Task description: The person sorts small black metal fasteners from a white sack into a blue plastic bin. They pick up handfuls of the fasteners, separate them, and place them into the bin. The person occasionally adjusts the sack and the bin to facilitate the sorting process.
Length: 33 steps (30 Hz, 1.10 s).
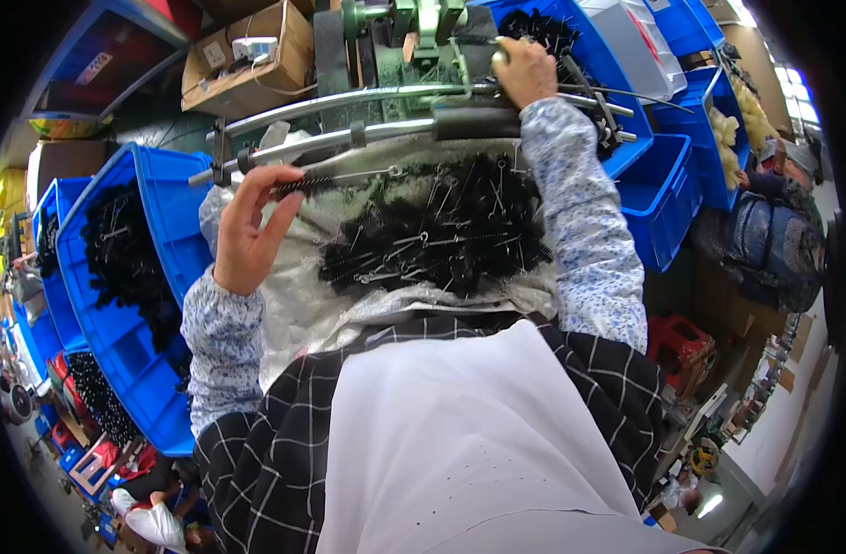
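Observation:
My left hand (249,231) pinches a small black-bristled wire brush (335,177) between thumb and fingers. Its thin metal stem points right and ends in a loop. Under it, a heap of similar brushes (441,231) lies on a pale plastic sheet (298,295) over my lap. My right hand (526,72) is beside the green machine (429,28), above the metal rails, with its fingers drawn together. What those fingers hold, if anything, I cannot make out.
Metal rails (321,143) cross in front of me. A blue bin (118,305) with black brushes stands left; another blue bin (617,65) holds more at upper right. A cardboard box (247,60) sits at upper left. A person (764,235) is at far right.

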Each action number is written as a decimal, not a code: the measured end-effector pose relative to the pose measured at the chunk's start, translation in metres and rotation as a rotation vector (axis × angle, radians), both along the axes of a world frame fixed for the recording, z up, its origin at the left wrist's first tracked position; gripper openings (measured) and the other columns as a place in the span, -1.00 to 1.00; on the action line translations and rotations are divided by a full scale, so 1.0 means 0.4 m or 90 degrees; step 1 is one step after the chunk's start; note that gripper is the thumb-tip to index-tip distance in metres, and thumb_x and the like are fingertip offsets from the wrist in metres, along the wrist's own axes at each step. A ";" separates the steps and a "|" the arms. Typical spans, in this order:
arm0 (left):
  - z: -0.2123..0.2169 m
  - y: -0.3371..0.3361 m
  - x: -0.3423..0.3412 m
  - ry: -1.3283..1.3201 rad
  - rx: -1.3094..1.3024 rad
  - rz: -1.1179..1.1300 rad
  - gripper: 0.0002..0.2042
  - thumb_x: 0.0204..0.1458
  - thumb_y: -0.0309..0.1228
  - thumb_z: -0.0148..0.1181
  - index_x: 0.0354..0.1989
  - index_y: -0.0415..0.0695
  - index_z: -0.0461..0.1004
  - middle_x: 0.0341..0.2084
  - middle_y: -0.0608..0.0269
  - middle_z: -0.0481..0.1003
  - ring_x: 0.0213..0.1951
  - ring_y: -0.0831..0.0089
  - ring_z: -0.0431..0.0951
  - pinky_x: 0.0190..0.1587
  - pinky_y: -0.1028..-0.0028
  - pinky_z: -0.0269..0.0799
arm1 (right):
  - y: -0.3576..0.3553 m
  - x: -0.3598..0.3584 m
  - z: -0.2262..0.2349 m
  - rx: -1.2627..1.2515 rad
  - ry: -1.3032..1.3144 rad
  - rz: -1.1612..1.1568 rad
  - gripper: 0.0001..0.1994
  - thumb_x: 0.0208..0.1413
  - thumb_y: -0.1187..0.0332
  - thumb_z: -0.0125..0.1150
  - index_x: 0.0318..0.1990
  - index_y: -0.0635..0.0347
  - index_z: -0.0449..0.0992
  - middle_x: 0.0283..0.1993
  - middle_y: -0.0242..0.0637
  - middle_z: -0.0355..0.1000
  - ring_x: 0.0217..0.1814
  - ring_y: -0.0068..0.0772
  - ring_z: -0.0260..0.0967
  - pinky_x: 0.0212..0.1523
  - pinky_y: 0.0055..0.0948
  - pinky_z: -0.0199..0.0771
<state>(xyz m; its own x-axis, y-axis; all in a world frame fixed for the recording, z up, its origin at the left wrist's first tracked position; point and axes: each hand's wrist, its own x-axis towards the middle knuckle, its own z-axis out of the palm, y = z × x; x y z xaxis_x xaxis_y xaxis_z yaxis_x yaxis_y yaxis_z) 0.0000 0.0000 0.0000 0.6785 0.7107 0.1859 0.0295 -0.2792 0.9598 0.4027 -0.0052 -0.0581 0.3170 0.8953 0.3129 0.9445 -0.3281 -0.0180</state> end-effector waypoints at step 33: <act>-0.155 -0.145 -0.022 0.540 -0.080 -0.322 -0.57 -0.04 -0.33 0.14 -0.03 -0.17 0.16 -0.34 -0.18 0.45 -0.25 -0.06 0.46 -0.18 0.21 0.35 | -0.003 -0.066 0.020 -0.038 0.013 0.007 -0.75 0.03 0.34 0.01 -0.11 -0.05 0.48 -0.28 -0.30 0.47 -0.23 -0.25 0.43 -0.19 -0.28 0.41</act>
